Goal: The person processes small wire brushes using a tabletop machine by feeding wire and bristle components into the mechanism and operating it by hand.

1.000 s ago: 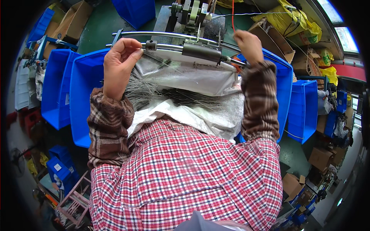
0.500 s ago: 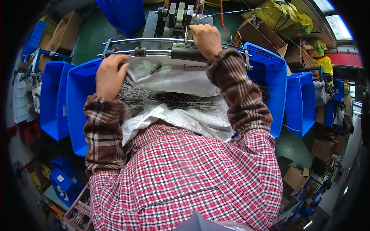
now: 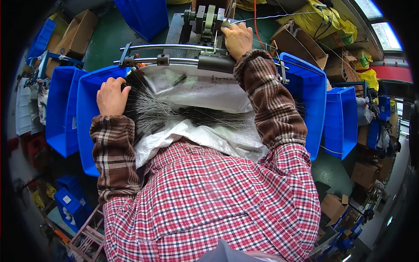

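Observation:
My right hand [image 3: 238, 40] is at the metal machine [image 3: 208, 22], its fingers bent and pressed together by a thin upright metal piece. What they grip is hidden under them. My left hand [image 3: 112, 96] hovers over the blue bin on the left [image 3: 91, 131], thumb apart from the bent fingers. Its fingertips are beside the dark ends of a bundle of thin metal wires [image 3: 150, 105]. No wire shows clearly between them. More dark wires [image 3: 214, 117] lie across a white plastic sheet [image 3: 196, 89] in front of my body.
Two steel rods [image 3: 174, 47] with a dark cylinder [image 3: 216, 63] cross before the machine. Another blue bin [image 3: 316, 105] stands at my right. Further blue bins [image 3: 342, 118], cardboard boxes [image 3: 297, 46] and yellow bags [image 3: 323, 22] surround the place. A red cord [image 3: 256, 26] hangs beside the machine.
My left hand has moved left and down, away from the rods, to the dark wire ends, uncovering them. My right hand stays at the machine, slightly shifted in the picture.

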The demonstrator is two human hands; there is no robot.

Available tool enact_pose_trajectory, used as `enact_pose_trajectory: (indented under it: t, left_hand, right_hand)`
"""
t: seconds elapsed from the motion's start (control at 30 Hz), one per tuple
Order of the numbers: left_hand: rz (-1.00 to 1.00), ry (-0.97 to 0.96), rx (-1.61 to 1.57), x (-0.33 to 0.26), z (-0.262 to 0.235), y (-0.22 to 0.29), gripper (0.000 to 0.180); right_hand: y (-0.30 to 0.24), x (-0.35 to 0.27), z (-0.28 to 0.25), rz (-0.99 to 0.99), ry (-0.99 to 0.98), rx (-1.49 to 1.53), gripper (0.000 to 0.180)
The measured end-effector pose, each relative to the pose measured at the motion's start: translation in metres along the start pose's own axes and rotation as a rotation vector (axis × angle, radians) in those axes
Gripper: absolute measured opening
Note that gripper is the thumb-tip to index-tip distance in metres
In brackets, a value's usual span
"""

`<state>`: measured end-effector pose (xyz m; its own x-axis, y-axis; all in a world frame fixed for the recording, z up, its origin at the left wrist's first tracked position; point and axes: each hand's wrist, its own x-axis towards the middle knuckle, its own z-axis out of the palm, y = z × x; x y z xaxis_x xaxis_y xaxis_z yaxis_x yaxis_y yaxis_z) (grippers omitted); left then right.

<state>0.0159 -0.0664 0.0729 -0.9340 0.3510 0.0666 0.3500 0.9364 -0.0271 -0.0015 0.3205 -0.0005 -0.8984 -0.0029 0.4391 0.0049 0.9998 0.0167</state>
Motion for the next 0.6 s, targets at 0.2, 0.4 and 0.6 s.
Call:
enact_pose_trajectory:
  t: [0.2, 0.4, 0.6]
  left_hand:
    - [0.016, 0.060, -0.053, -0.002, -0.001, 0.000, 0.016]
    - [0.058, 0.116, -0.101, 0.000, -0.001, 0.003, 0.011]
    - [0.031, 0.215, -0.240, 0.000, 0.003, -0.014, 0.008]
  right_hand:
    - [0.001, -0.001, -0.002, 0.010, 0.004, -0.025, 0.020]
    - [0.004, -0.003, 0.002, -0.002, 0.043, 0.051, 0.021]
    - [0.004, -0.002, 0.002, -0.009, -0.001, 0.013, 0.022]
